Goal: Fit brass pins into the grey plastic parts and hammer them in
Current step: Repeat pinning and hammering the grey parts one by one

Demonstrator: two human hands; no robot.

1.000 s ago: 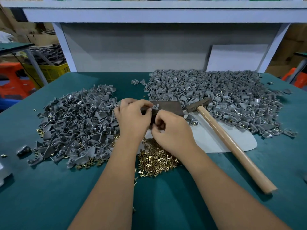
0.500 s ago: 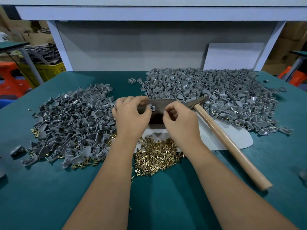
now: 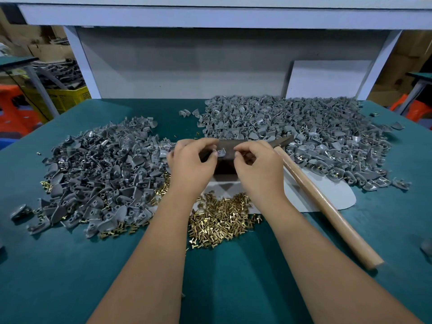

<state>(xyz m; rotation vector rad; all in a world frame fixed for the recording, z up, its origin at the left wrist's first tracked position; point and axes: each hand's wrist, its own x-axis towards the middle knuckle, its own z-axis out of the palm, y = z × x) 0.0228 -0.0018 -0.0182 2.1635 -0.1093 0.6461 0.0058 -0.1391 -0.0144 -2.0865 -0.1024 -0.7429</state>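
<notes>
Teal workbench (image 3: 70,277) under white shelf (image 3: 210,16)

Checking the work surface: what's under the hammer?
The hammer lies untouched; its wooden handle crosses a pale grey mat, then the green table. Its head end rests against the right pile of grey parts; what's beneath it is hidden.

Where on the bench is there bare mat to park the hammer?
Bare green mat lies near the front left, below the left pile of grey parts, and at the front right beyond the hammer handle. The middle is crowded: brass pins, block, both piles.
</notes>
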